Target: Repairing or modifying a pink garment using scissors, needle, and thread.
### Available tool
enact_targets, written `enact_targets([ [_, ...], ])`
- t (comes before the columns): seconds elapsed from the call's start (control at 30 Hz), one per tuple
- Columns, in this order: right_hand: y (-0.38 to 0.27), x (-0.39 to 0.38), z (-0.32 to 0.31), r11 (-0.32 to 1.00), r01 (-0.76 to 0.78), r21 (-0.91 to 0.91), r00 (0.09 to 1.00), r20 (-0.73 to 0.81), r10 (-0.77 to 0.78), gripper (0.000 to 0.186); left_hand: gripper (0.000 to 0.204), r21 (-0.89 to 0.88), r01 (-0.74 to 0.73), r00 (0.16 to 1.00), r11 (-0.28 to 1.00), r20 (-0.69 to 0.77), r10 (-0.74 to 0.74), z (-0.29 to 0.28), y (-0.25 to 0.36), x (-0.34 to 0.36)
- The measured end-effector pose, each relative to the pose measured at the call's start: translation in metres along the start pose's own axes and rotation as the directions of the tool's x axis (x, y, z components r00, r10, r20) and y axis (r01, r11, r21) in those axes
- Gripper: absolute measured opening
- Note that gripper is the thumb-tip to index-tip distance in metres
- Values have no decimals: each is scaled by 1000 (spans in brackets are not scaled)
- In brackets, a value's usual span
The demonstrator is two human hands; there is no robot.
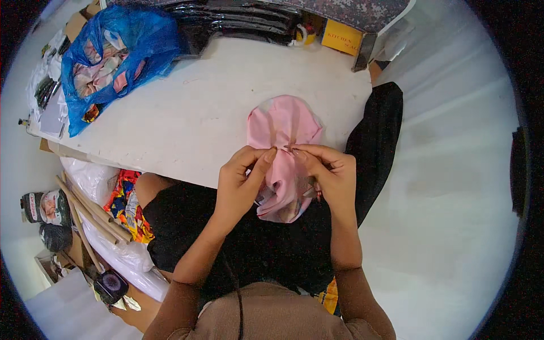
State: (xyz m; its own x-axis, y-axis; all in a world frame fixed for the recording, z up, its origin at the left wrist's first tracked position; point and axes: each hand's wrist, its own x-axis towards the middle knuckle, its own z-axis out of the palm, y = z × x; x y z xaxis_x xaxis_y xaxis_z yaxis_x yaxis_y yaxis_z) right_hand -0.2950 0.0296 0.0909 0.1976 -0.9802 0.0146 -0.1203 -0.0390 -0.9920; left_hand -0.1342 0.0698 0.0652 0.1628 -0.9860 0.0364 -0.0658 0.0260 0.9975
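Note:
A pink, shiny cloth piece (283, 122) with pale printed patches lies at the near edge of the white table. Its far part spreads out round, and its near part hangs over the edge above my lap. Folds draw together in the middle, between my two hands. My left hand (243, 173) pinches the gathered spot with thumb and forefinger. From the other side, my right hand (331, 173) pinches at the same spot, its fingertips almost meeting the left ones. Something thin and dark shows by the right fingertips, too small to name.
On the white table (187, 113), a blue plastic bag (150, 42) of cloth scraps stands far left. Black plastic packages (243, 21) and a yellow box (341, 37) line the back. Black fabric (381, 122) drapes at the right edge. Cardboard tubes (93, 209) lean at lower left.

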Motion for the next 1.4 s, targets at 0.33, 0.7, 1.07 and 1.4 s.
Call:
enact_targets([
  [0.33, -3, -3, -6, 985, 169, 40, 985, -36, -168, 15, 21, -55, 87, 996, 995, -20, -89, -2, 1, -1],
  [0.7, 5, 2, 6, 880, 424, -216, 904, 43, -425, 16, 23, 13, -52, 998, 999, -32, 52, -2, -6, 1],
  [1.07, -5, 1, 4, 999, 43, 17, 998, 52, -44, 15, 22, -57, 64, 998, 996, 14, -63, -2, 0, -1],
  [1.4, 5, 0, 12, 934, 300, -193, 954, 81, -290, 9, 23, -72, 96, 994, 993, 59, -92, -1, 0, -2],
])
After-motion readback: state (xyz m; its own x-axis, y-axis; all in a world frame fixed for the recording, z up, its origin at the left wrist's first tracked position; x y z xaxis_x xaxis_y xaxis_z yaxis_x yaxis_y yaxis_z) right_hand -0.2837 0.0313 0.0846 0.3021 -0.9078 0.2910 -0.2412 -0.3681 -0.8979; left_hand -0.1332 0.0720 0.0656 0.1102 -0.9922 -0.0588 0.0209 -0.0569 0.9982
